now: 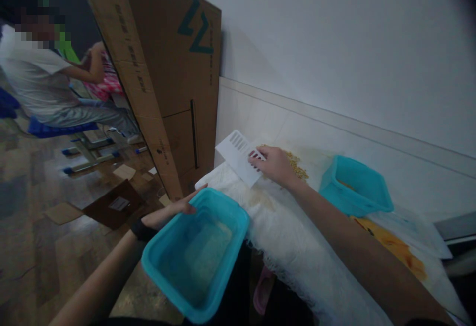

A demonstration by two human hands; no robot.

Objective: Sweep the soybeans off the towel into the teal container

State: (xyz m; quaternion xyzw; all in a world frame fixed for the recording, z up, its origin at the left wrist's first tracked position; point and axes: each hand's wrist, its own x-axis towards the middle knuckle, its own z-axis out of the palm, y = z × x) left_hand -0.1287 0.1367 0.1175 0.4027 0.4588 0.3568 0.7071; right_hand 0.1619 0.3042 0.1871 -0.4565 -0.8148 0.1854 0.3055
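Note:
My left hand [169, 215] grips the far rim of a turquoise plastic tub [197, 251], holding it off the edge of the white cloth-covered surface [293, 246]; the tub holds a thin layer of pale grain. My right hand [273, 166] is closed on a white slotted scoop [238, 155] that rests on the cloth beside a small pile of yellowish grains [297, 166]. A second turquoise tub [355, 187] stands on the cloth to the right of the pile, apart from both hands.
A tall cardboard box [167, 78] leans against the white wall at the left. Beyond it another person sits on a blue seat [48, 93]. Cardboard scraps [111, 202] lie on the wooden floor. A yellow-printed sheet [394, 241] lies at the right.

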